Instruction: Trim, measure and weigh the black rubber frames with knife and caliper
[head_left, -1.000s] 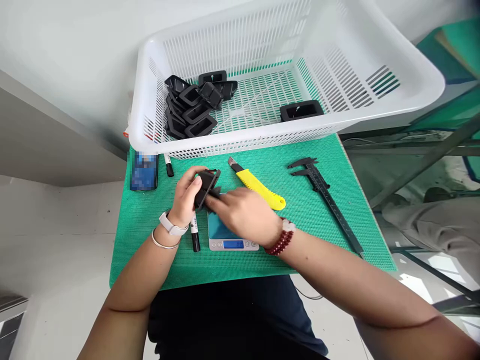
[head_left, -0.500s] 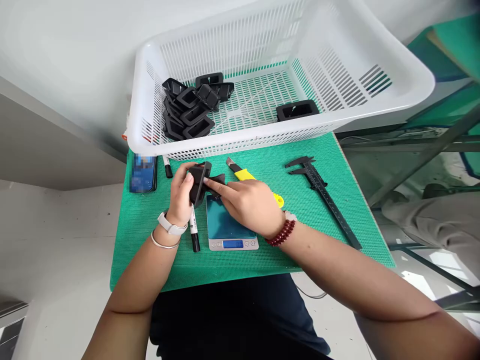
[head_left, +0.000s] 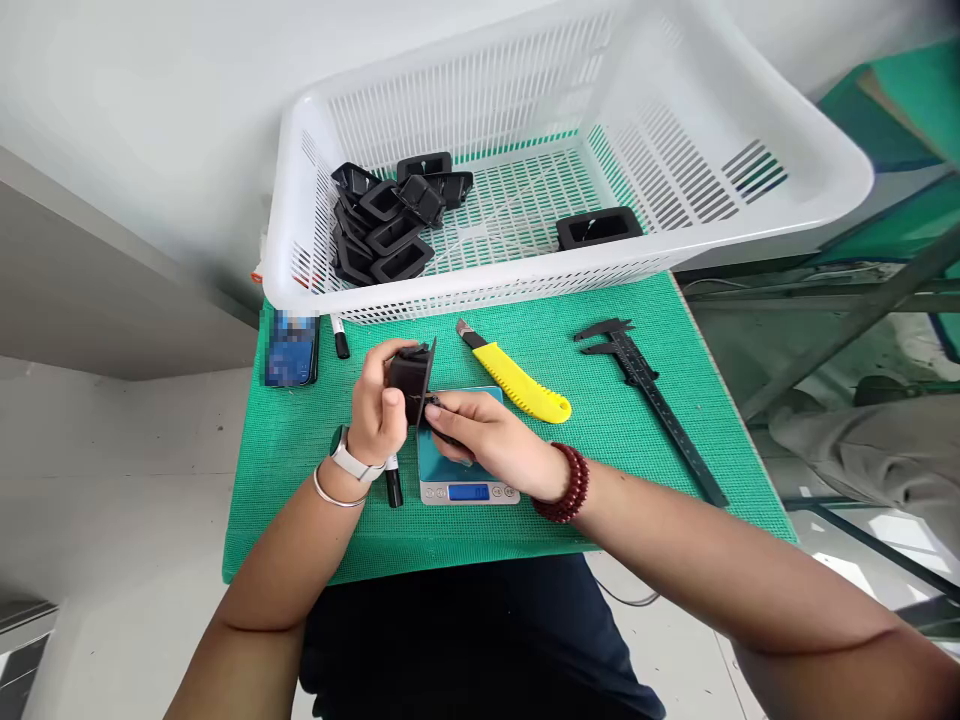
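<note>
Since half a second ago, the right hand has dropped lower and drawn its outstretched index finger back, uncovering the yellow utility knife, and the black part has turned more edge-on. Head view, looking down: the part is just left of the frame's centre, raised above a green-covered bench, its flat rim standing nearly upright. Gripping it from the left is the left hand, fingers curled over the top and thumb against the near side; a pale watch strap and a bangle circle that wrist. From the right, the right hand pinches something dark between thumb and fingers at the part's lower right edge; most of it is hidden. Dark red beads circle this wrist. Beneath the right hand lies a small scale with a lit display. A marker lies just left of the scale. The knife rests diagonally to the upper right of the scale, and a dark caliper slants farther right. At centre left are a phone and a second marker. Across the top stretches a white basket, with black pieces heaped at its left and one black frame farther right.
</note>
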